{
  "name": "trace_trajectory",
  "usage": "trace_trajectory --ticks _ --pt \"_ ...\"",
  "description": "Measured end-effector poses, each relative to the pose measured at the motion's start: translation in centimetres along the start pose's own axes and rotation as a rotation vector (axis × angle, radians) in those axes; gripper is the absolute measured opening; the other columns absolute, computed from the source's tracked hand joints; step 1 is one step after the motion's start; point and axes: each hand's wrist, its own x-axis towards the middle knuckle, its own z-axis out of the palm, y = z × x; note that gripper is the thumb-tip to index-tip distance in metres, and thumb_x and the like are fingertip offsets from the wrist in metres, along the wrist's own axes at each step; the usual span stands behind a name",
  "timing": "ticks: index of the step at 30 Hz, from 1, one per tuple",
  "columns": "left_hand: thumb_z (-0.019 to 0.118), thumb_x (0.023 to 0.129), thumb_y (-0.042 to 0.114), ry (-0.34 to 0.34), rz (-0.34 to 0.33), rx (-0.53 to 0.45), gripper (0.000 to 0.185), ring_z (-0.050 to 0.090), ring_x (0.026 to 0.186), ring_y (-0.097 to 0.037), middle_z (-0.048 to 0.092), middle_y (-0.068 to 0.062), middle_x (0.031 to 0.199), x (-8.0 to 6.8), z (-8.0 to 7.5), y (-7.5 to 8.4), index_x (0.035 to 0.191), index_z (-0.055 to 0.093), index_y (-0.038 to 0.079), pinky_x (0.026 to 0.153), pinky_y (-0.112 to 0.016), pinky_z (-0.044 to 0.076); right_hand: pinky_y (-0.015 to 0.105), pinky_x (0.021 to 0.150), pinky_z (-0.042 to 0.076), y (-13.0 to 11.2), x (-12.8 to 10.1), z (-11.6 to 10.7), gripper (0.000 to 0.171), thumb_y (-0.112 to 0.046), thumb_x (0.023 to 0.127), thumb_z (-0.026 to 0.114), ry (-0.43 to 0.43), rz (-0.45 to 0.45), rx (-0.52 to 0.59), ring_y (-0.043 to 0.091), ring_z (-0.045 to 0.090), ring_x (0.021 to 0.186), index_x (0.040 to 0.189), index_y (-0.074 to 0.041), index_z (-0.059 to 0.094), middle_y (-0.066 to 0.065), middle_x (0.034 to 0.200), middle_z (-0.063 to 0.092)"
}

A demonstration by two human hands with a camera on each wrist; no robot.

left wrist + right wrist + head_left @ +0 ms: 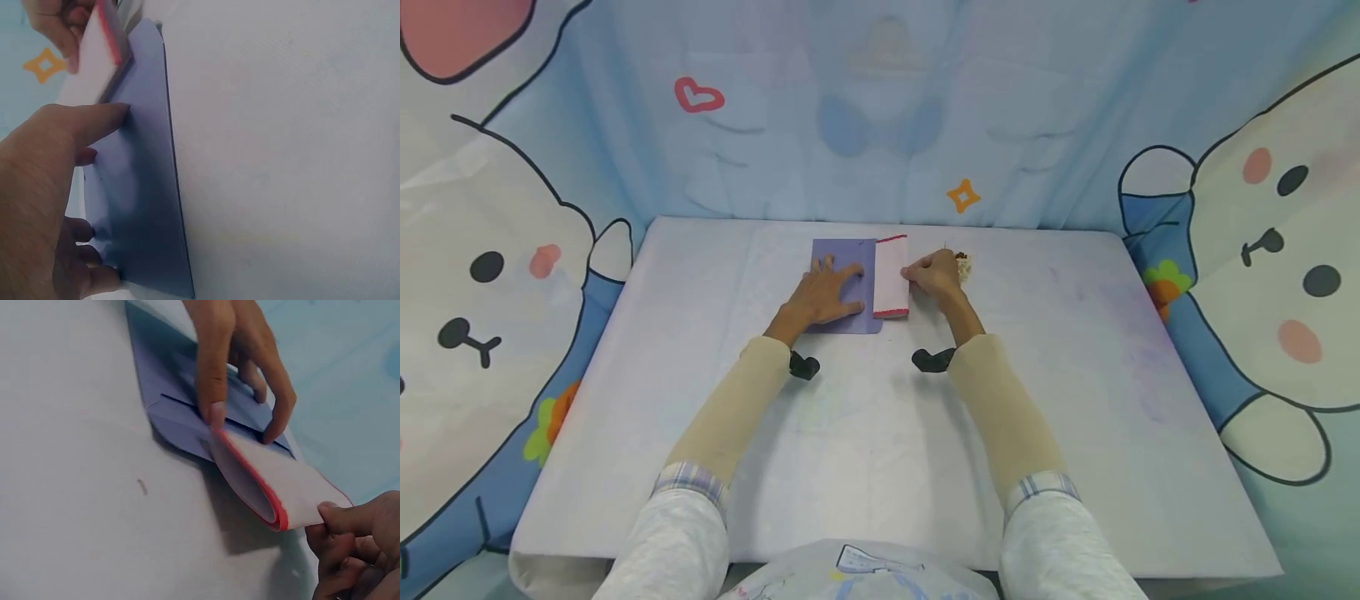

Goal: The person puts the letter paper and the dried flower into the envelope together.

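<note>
Even, soft, bright light with no glare

The head view bends at its edges; both wrist views are dimmer and grainier, and near skin at the frame edges goes soft.

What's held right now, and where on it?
The right hand pinches the right edge of the white red-trimmed cloth flap, folding it over. The left hand only presses flat on the purple fabric rectangle.

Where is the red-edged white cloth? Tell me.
In the head view, the red-edged white cloth lies mid-table over the purple sheet's right edge, between both hands.
</note>
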Motion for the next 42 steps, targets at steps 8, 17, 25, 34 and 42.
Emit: trace_trajectory --ticks 8,17,25,34,42 --pt "0.066 0.105 0.048 -0.021 -0.016 0.008 0.067 0.032 0.156 -0.056 0.025 -0.035 0.173 0.2 -0.1 0.2 0.165 0.044 0.030 0.123 -0.071 0.038 0.033 0.071 0.049 0.3 -0.3 1.3 0.022 -0.021 0.095 0.083 0.059 -0.026 -0.114 0.022 0.060 0.086 0.094 0.001 0.077 0.012 0.093 0.073" --pt "0.062 0.106 0.047 -0.022 -0.019 0.020 0.069 0.027 0.159 -0.059 0.021 -0.037 0.175 0.3 -0.2 0.4 0.169 0.039 0.030 0.125 -0.073 0.033 0.034 0.058 0.046 0.0 1.3 2.1 0.017 -0.015 0.089 0.085 0.112 -0.080 -0.195 0.022 0.059 0.073 0.083 0.000 0.078 0.009 0.076 0.072" --pt "0.059 0.107 0.049 -0.022 -0.036 0.011 0.069 0.023 0.162 -0.059 0.019 -0.035 0.177 0.2 0.1 0.3 0.169 0.037 0.031 0.127 -0.073 0.030 0.036 0.058 0.047 1.0 3.2 3.2 0.020 -0.017 0.088 0.086 0.100 -0.068 -0.219 0.022 0.060 0.070 0.078 -0.003 0.077 0.007 0.071 0.071" --pt "0.056 0.107 0.045 -0.016 -0.030 -0.013 0.067 0.018 0.164 -0.061 0.016 -0.035 0.178 0.1 0.0 0.3 0.169 0.037 0.031 0.129 -0.074 0.026 0.040 0.072 0.053 -0.6 1.3 3.6 0.020 -0.022 0.088 0.087 0.111 -0.093 -0.275 0.022 0.065 0.077 0.079 -0.006 0.081 0.006 0.077 0.077" --pt "0.056 0.107 0.045 -0.013 -0.029 -0.023 0.067 0.017 0.164 -0.061 0.016 -0.035 0.178 0.1 0.1 0.1 0.170 0.036 0.030 0.129 -0.075 0.026 0.045 0.071 0.052 -0.9 1.1 4.1 0.022 -0.023 0.088 0.087 0.064 -0.119 -0.246 0.021 0.064 0.064 0.077 -0.004 0.081 0.007 0.067 0.076"
